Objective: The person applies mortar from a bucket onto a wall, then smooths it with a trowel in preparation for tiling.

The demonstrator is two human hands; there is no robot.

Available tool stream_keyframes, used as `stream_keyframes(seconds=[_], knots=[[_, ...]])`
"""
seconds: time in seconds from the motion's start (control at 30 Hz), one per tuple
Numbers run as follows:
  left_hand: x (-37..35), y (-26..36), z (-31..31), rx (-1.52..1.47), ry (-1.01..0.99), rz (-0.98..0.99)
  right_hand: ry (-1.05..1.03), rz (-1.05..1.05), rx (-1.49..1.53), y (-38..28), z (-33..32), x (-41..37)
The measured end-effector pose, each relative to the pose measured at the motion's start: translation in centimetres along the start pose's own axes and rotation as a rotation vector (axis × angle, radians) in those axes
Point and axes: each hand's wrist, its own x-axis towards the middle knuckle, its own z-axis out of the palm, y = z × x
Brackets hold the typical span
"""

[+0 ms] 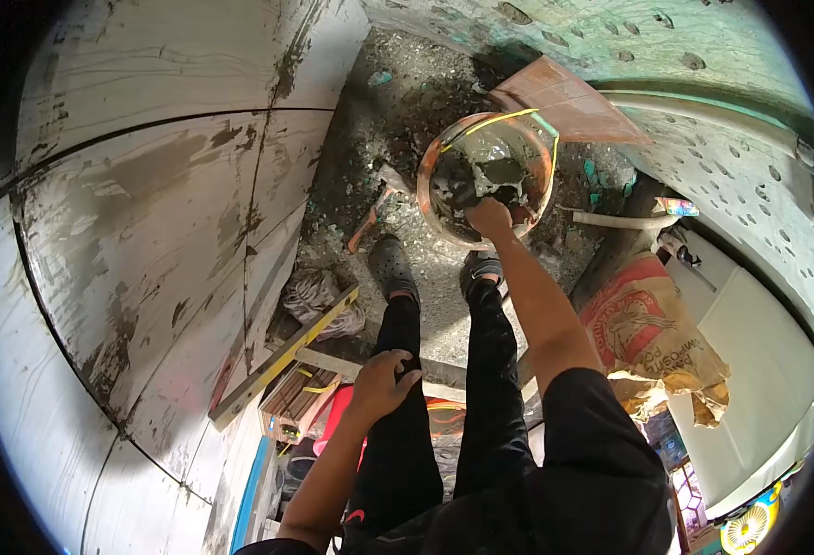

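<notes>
An orange-rimmed bucket (425,211) of wet grey mortar (502,172) stands on the rough floor in front of my feet. My right hand (491,218) reaches inside it, fingers closed around what looks like a mortar-smeared trowel (462,194); its handle is mostly hidden by the hand. A yellow and green strap-like strip (495,120) lies across the far rim. My left hand (386,384) rests on my left knee, empty, thumb apart from the fingers. A hammer (371,218) with an orange-brown handle lies left of the bucket.
Behind the bucket, a brown tile (564,100) leans near the pitted green wall (694,120). A yellow spirit level (287,356) and bundled cloth (324,301) lie at left by the tiled wall (157,231). At right are a pale pipe (622,220) and a paper sack (652,328).
</notes>
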Motion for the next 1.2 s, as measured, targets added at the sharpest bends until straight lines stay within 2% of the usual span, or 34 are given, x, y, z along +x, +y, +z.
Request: stream_keyframes(seconds=[0.07, 0.1, 0.17, 0.23, 0.27, 0.37, 0.47, 0.53, 0.57, 0.6, 0.63, 0.67, 0.7, 0.8, 0.9, 0.93, 0.97, 1.03, 1.1, 1.17, 1.2], knots=[[0.1, 0.0, 0.1, 0.007, -0.011, -0.024, 0.213, -0.188, 0.023, 1.9, 1.3, 0.8], [0.2, 0.1, 0.1, -0.005, -0.006, -0.019, 0.248, -0.278, 0.005, 2.8, 2.0, 1.9], [0.4, 0.3, 0.4, -0.027, 0.005, -0.010, 0.098, -0.114, 0.421, 1.9, 0.5, 1.6], [0.5, 0.5, 0.6, -0.041, 0.021, 0.000, 0.101, -0.100, 0.475, 1.2, -0.1, 3.0], [0.6, 0.5, 0.7, -0.047, 0.029, 0.005, 0.181, -0.167, 0.326, 1.7, 1.3, 6.0], [1.0, 0.6, 1.0, -0.026, 0.000, 0.008, 0.247, -0.333, -0.129, 0.1, 0.8, 9.4], [1.0, 1.1, 0.7, -0.004, -0.036, -0.053, 0.351, -0.173, 0.584, -0.7, 0.9, 8.5], [1.1, 1.1, 0.7, -0.022, -0.033, -0.033, 0.362, -0.049, 0.834, -1.5, 0.0, 6.5], [1.0, 0.9, 0.8, -0.031, -0.024, -0.028, 0.319, -0.080, 0.823, 0.0, 0.4, 5.3], [0.8, -0.1, 1.9, -0.037, 0.011, 0.026, 0.418, -0.160, 0.746, 3.1, 3.5, 6.7], [0.6, -1.0, 2.7, -0.032, 0.074, 0.070, 0.267, -0.162, 0.999, 2.2, 0.0, 0.3], [0.3, -0.2, 2.0, -0.005, 0.040, 0.040, 0.213, -0.077, 0.839, 3.7, 0.4, 0.0], [0.4, -0.8, 2.4, 0.009, -0.004, 0.015, 0.322, -0.295, 1.094, 6.7, 4.2, 1.9], [-0.2, 1.5, 0.6, -0.005, 0.020, 0.013, 0.127, -0.414, 1.143, 6.4, -0.2, -6.3], [-0.6, 1.8, 0.3, 0.020, 0.041, 0.024, -0.120, -0.461, 1.365, 1.8, -5.9, -15.9], [-0.9, 1.8, 0.3, 0.015, 0.059, 0.032, -0.161, -0.434, 1.349, -0.2, -7.6, -18.2], [-1.2, 1.8, 0.1, 0.012, 0.079, 0.039, -0.055, -0.476, 1.466, -1.6, -6.5, -18.1], [-1.8, 2.0, -0.1, 0.004, 0.117, 0.035, -0.370, -0.426, 1.537, -8.2, -12.2, -23.2], [-2.3, 2.3, -0.2, -0.004, 0.132, 0.022, -0.389, -0.662, 1.404, -12.7, -13.7, -23.8], [-2.8, 2.4, -0.4, -0.018, 0.134, 0.005, -0.319, -0.940, 1.323, -17.5, -15.3, -24.3], [-3.0, 2.4, -0.5, -0.031, 0.127, -0.003, -0.308, -1.003, 1.328, -19.4, -16.2, -24.7]])
